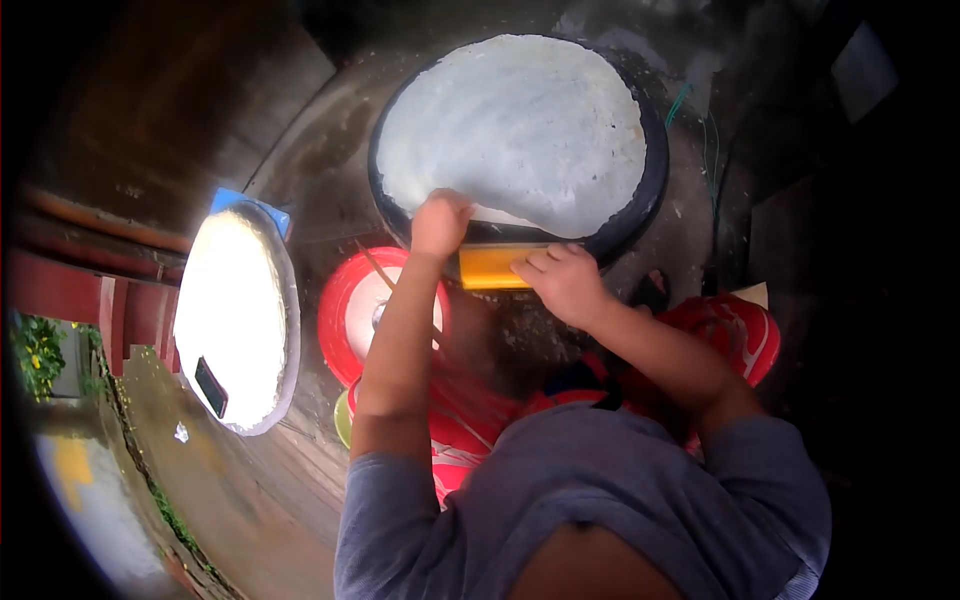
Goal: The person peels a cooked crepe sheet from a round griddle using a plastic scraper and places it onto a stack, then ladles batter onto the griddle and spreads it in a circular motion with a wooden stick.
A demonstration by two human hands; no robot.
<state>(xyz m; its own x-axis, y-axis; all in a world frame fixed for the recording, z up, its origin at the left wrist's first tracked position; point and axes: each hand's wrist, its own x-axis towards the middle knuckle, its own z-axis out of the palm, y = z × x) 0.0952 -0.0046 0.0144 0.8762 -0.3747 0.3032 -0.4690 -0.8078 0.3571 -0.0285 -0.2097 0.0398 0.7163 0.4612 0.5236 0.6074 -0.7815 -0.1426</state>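
Observation:
A large, thin pale pancake [510, 130] covers most of a round black griddle [655, 165]. At its near left edge, my left hand [440, 224] is closed in a pinch on the rim of the pancake. That near edge is lifted and curves away from the griddle a little. My right hand [570, 284] grips the right end of a flat yellow scraper [495, 268], held level just in front of the griddle's near side. Part of the scraper is hidden under my fingers.
Below my left forearm stands a red basin [336, 300] with whitish contents and a thin stick across it. To the left, a bright white round stack [235, 300] carries a dark phone [211, 387]; a blue object [277, 217] shows behind it. Green cord [680, 103] lies right of the griddle.

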